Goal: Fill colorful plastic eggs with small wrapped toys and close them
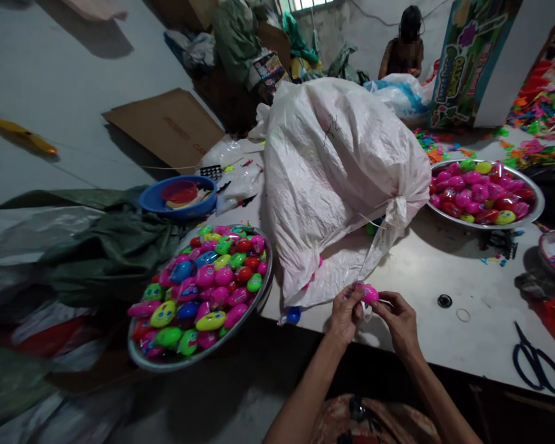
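Observation:
Close to the table's front edge, a pink plastic egg (369,293) is held between my two hands. My left hand (345,313) is closed around the egg's left end, fingers bent over it. From the other side, my right hand (399,319) pinches the egg's right end between thumb and fingers. Something small and whitish shows just under the egg; I cannot make out what it is. Behind my hands bulges a large white woven sack (337,179), its neck tied at the right. A blue egg half (293,315) lies by the table edge, left of my left hand.
A basin (263,302) heaped with colourful eggs stands left; another metal basin (536,213) of eggs is back right. Scissors (539,364), a black disc (444,300) and a rubber band (463,315) lie right. A person (404,49) sits at the back.

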Tool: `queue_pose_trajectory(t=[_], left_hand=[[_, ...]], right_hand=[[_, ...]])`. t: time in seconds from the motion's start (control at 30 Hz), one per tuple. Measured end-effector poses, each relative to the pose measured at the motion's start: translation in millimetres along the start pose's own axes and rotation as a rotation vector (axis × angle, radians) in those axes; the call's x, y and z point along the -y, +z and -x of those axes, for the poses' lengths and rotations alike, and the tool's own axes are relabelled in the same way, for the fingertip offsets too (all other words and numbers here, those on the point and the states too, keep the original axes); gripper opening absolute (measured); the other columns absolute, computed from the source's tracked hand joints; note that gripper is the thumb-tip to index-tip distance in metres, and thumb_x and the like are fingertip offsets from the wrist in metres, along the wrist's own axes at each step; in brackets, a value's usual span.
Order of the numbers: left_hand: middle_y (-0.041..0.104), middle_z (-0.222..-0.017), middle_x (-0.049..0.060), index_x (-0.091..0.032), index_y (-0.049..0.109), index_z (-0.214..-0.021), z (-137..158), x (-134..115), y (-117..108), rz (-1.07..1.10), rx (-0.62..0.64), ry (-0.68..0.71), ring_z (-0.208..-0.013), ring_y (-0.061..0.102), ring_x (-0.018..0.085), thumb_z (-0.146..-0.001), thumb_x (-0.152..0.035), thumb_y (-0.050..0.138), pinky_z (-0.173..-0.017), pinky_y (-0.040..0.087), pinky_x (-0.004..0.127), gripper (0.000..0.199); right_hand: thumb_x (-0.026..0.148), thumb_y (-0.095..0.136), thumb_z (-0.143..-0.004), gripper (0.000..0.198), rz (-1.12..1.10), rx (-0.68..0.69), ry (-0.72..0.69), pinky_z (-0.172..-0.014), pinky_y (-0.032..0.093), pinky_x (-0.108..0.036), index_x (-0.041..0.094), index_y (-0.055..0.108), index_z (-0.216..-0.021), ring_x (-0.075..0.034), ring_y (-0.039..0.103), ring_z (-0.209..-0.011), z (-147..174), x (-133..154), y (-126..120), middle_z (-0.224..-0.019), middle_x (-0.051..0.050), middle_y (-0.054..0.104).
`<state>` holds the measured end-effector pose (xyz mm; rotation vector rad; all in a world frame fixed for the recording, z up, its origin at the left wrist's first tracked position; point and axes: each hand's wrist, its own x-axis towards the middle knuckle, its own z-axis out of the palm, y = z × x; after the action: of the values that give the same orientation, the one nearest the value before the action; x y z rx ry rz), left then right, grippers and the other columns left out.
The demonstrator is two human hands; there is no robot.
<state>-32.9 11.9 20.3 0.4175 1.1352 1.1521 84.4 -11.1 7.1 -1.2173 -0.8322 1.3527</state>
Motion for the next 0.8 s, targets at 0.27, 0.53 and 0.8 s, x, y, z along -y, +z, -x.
queue_pose_trajectory(t=[0.27,0.53,0.8], left_hand=[[0.05,-0.052,-0.007,-0.015,0.059,-0.082,11,12,14,0.002,0.031,-0.046,-0.033,0.029,0.0,-0.058,-0.041,0.074,-0.033,0.02,0.014,0.038],[0.047,-0.046,-0.008,-0.014,0.06,-0.073,-1,39,43,-0.284,0.267,-0.376,-0.032,0.03,0.001,-0.057,-0.036,0.076,-0.031,0.024,0.013,0.032],[0.068,-0.088,0.009,-0.014,0.063,-0.077,-12,12,27,-0.231,0.171,-0.33,-0.059,0.059,0.014,-0.057,-0.027,0.071,-0.052,0.049,0.025,0.025]], right_hand=[[0.03,0.059,-0.078,0.017,0.381,-0.098,-0.477,-0.075,0.05,-0.034,0.02,0.059,-0.092,-0.019,0.061,-0.083,8,0,0,-0.087,-0.006,0.063],[0.027,0.058,-0.073,0.048,0.805,-0.185,-0.466,-0.07,0.049,-0.023,0.026,0.047,-0.119,-0.015,0.059,-0.089,25,11,-58,-0.109,-0.002,0.059],[0.026,0.054,-0.073,0.03,1.42,-0.294,0.174,-0.063,0.044,-0.027,0.022,0.058,-0.103,-0.021,0.063,-0.079,133,44,-180,-0.098,-0.007,0.063]])
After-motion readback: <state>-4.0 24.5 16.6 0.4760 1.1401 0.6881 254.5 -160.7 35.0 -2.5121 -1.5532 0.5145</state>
